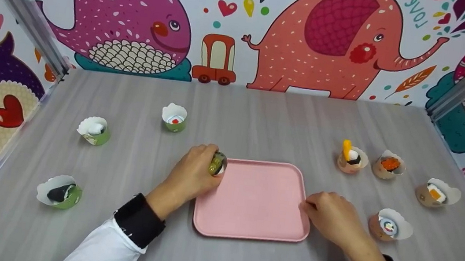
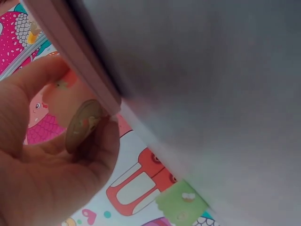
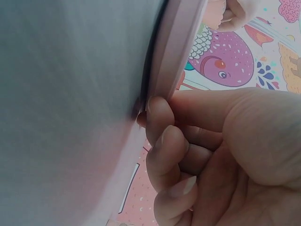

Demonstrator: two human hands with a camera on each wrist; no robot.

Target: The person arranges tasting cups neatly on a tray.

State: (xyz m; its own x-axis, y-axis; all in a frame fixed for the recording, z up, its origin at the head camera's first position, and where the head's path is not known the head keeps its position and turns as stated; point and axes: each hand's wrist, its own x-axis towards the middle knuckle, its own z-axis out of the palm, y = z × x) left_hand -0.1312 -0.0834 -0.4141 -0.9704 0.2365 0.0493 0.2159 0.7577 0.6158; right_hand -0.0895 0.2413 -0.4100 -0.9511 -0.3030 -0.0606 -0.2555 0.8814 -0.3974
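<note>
My left hand (image 1: 192, 172) is over the upper left corner of a pink tray (image 1: 252, 201). Its fingers and thumb grip a small toy sushi piece (image 1: 215, 165) with a glossy olive-green top and some white; from the left wrist an olive oval side (image 2: 83, 125) shows. Beyond the thumb in that view is a pale orange printed surface (image 2: 63, 106); whether the hand holds it I cannot tell. At the tray's right edge my right hand (image 1: 333, 216) pinches the rim between thumb and curled fingers (image 3: 164, 155).
Green paper cups (image 1: 101, 135) with toy food, one dark and triangular (image 1: 59, 193), stand on the left. Several tan or orange cups (image 1: 346, 163) holding toy sushi, including orange roe (image 1: 390, 164), stand on the right. Printed walls (image 1: 223, 23) border the grey table (image 1: 259, 125).
</note>
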